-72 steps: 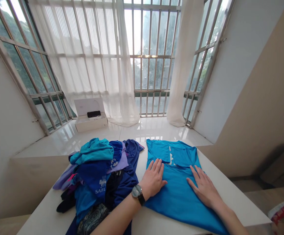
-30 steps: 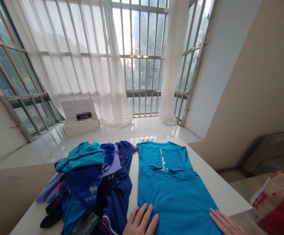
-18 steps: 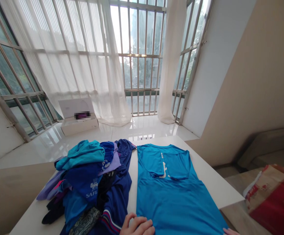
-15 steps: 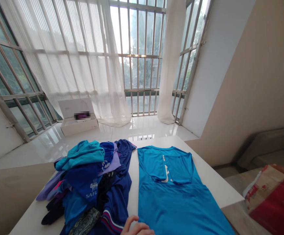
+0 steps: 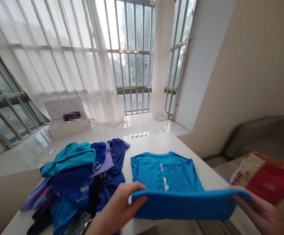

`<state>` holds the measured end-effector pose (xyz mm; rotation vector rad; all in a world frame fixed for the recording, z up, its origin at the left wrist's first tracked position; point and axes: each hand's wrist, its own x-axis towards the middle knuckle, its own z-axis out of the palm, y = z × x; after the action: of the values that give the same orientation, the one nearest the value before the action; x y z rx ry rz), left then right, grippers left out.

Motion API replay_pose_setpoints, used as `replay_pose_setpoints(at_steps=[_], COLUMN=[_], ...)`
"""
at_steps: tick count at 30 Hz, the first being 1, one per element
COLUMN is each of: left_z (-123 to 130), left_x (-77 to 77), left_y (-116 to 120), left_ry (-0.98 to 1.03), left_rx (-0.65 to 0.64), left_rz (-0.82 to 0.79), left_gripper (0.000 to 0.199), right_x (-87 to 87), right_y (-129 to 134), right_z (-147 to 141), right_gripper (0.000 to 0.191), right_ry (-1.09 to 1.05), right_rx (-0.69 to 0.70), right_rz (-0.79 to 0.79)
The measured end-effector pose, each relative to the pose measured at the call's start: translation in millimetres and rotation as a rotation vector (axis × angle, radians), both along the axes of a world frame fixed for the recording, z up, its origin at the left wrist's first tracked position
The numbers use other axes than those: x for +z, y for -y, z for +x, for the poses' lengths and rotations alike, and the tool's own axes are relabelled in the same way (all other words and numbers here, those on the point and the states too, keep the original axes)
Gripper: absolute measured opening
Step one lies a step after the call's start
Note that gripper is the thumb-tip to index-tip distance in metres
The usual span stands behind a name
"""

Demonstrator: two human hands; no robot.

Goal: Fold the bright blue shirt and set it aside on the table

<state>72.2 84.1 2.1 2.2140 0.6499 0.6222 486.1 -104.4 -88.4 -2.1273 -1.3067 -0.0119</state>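
A bright blue T-shirt (image 5: 154, 174) lies on the white table with its sleeves folded inward and part of a white print showing. Its lower part is lifted off the tabletop and stretched between both hands as a band. My left hand (image 5: 123, 200) pinches the left end of that band between thumb and fingers. At the right end, my right hand (image 5: 256, 205) grips the cloth, slightly blurred. Left of the shirt sits a heap of crumpled clothes (image 5: 70, 182) in teal, navy, lilac and black, close to my left forearm.
On the window ledge at the back left stands an open white box (image 5: 68, 127). Sheer curtains (image 5: 102, 81) hang before a barred window. Beyond the right edge of the white table (image 5: 173, 143) are a red and tan bag (image 5: 269, 176) and a grey-brown sofa (image 5: 266, 140).
The shirt's lower part has been picked up and raised by both hands. My right hand has come into view. The view has shifted a little to the right.
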Motion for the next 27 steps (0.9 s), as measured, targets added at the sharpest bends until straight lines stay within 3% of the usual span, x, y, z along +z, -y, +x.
replay_pose_setpoints(at_steps=[2,4,7,9,11,14,20,27], left_z=[19,39,63,72,75,74,74,77], left_x=[2.7,-14.0,-53.7,-75.2,-86.9,-89.5,-90.6,-93.4], left_y=[-32,-68,-112,-128,-135,-141,-151,-142], left_ry=[0.021,0.022,-0.118,-0.21,-0.26,-0.321,-0.416,-0.475], left_rx=[0.009,0.035,0.168,0.229,0.25,0.246,0.324,0.428], left_rz=[-0.06,-0.07,-0.034,0.007,0.024,0.039,0.104,0.136], left_gripper=[0.03,0.03,0.026,0.021,0.019,0.02,0.023,0.029], right_x=[18.6,25.9,13.5,-3.1,-18.0,-29.1,-28.1,-28.7], right_y=[-41,-85,-139,-158,-167,-170,-182,-189], right_z=[1,-1,-7,-9,-9,-5,4,3], right_gripper=[0.052,0.052,0.046,0.04,0.038,0.039,0.038,0.04], right_ry=[-0.211,-0.34,-0.246,-0.202,-0.176,-0.141,-0.097,-0.059], right_rx=[0.063,0.129,0.105,0.078,0.058,0.046,0.02,-0.007], right_rz=[0.007,0.037,-0.019,-0.049,-0.071,-0.111,-0.203,-0.253])
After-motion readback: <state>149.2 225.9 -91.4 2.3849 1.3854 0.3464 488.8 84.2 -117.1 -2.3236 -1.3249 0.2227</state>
